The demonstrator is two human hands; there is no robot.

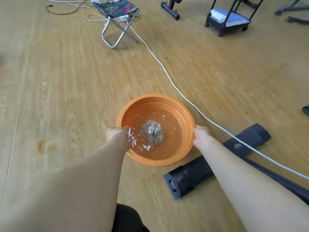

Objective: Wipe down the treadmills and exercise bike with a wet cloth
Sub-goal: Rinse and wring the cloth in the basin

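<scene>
So that's one orange basin, one grey cloth, two hands (left hand, right hand), one folding stool, one wheeled cart, one long white cable.

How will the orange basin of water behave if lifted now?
The orange basin is probably heavy: water covers its whole bottom. The water ripples, so tilting may spill it. The left hand and right hand hold opposite rims, which should steady it.
</scene>
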